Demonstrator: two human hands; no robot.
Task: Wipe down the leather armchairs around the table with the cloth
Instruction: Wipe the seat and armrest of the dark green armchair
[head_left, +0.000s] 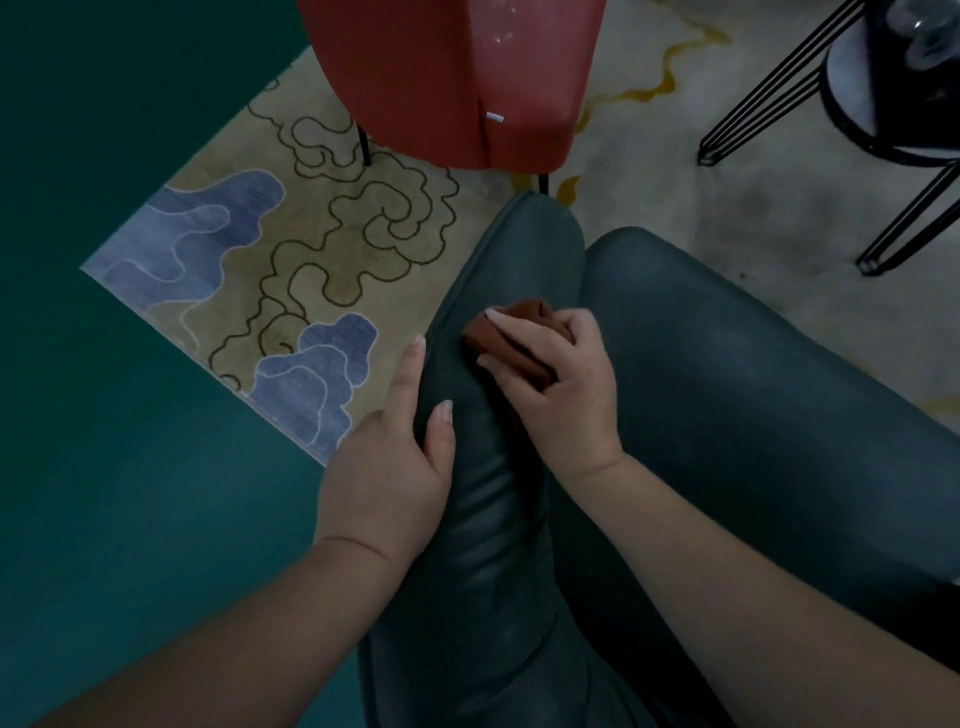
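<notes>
On the patterned rug (322, 249), the right hand (561, 384) grips the cloth (511, 332) on the green armchair (727, 395), left hand (395, 467) flat and bracing — the bunched cloth may well skip the seam.

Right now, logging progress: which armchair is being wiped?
The dark green armchair nearest the camera; the right hand presses the cloth on it, unlike the red armchair.

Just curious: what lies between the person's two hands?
In the head view, only a bare strip of the dark leather armchair separates the left hand from the right hand, which grips the cloth.
</notes>
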